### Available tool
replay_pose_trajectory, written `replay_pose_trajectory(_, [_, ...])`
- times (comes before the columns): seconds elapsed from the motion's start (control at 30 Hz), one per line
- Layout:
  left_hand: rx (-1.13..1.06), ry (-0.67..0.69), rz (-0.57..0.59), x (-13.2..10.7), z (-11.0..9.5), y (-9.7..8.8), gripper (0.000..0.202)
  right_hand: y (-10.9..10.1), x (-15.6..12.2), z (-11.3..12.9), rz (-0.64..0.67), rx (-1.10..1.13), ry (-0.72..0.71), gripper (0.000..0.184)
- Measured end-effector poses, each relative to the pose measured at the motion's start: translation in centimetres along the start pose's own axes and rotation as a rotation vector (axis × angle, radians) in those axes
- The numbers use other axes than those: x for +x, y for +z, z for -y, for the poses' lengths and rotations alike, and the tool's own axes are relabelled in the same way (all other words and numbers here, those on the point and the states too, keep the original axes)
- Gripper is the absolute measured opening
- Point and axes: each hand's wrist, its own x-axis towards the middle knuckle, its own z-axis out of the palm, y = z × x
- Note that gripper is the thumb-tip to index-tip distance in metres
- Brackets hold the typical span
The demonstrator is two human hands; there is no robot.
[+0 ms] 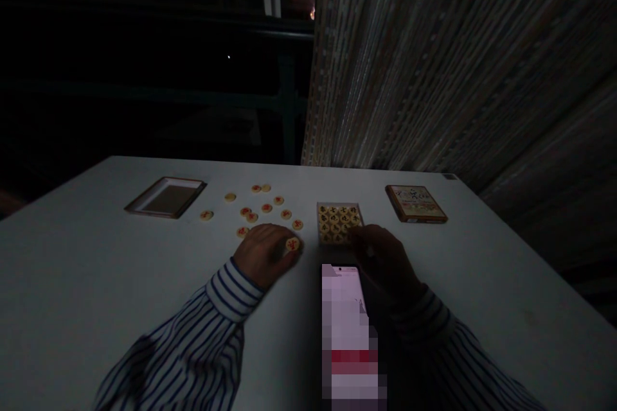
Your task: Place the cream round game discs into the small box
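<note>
Smartphone (344,314), screen lit, lies nearest on the bench (144,270), between the two forearms in striped sleeves (234,289). Light is dim.

Left hand (265,253): thumb and fingers appear clamped on a red-character xiangqi piece (292,244), its marked face showing. Position: left of the box, just beyond the phone's far left corner.

Right hand (385,260): fingers at the near right corner of the small box (332,244); cannot tell whether they pinch a piece or only rest there, as shadow hides the tips. Box holds black-character pieces (334,219) in rows.

Loose pieces (267,208) lie scattered beyond the left hand, mostly red-marked; two overlap. An open shallow tray (178,196) sits far left, a printed cover (417,202) far right. String curtain (409,45) hangs behind.

Handling notes (judgement): grip the round piece by its rim so the character remains readable. Light fingertip pressure at the box corner should steady it without tipping the rows. Keep the left wrist clear of the loose pieces, as a brush could scatter them; both sleeves clear of the phone.
</note>
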Motion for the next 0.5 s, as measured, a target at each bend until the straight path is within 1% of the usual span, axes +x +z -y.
replay_pose_trajectory(0.2, [-0.019,-0.026,-0.088,0.4,-0.6,1.0,0.021,0.2,0.0,-0.2,-0.012,0.055,0.030,0.021])
replay_pose_trajectory(0.37, [-0.015,-0.042,-0.070,1.3,-1.5,1.4,0.025,-0.2,0.1,-0.5,-0.025,0.074,0.050,0.022])
replay_pose_trajectory(0.5, [-0.069,-0.064,-0.069,3.1,-3.0,1.7,0.024,-0.6,0.2,-0.6,-0.054,0.104,0.082,0.022])
